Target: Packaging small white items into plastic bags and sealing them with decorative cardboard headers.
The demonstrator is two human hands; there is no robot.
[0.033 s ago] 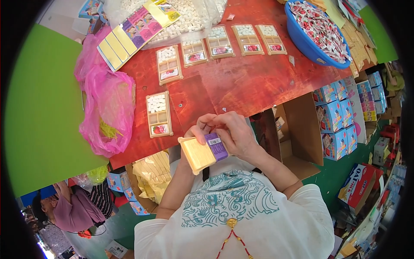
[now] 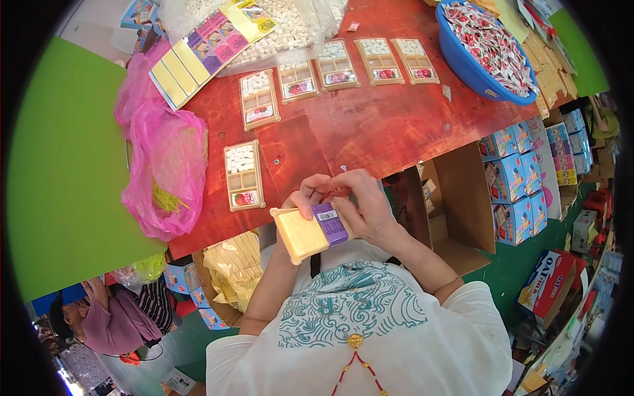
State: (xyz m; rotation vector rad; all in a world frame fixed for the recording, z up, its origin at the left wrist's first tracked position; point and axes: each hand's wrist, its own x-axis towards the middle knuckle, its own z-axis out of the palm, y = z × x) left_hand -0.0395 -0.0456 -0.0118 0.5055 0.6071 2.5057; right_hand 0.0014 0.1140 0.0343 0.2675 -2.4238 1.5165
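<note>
Close to my chest, at the table's front edge, I hold a small pale yellow tray (image 2: 302, 236) with a purple printed band (image 2: 332, 223) round one end. My left hand (image 2: 308, 198) grips its upper edge, with the thumb on the yellow face. My right hand (image 2: 367, 210) is closed at the purple end, thumb against the band; some of its fingertips are hidden behind. Just left lies a filled tray (image 2: 244, 177) with white pieces and a strawberry-printed sachet. Farther back stand several similar trays (image 2: 259, 99) in a row.
A clear bag of white pieces (image 2: 290, 36) lies at the back, partly under a sheet of coloured labels (image 2: 210, 49). Pink plastic bags (image 2: 165, 158) are at left. A blue basin (image 2: 462, 63) of sachets stands back right. An open carton (image 2: 465, 211) sits below the table edge.
The pale yellow tray has shifted very slightly left in my hands. Everything on the table stays where it was.
</note>
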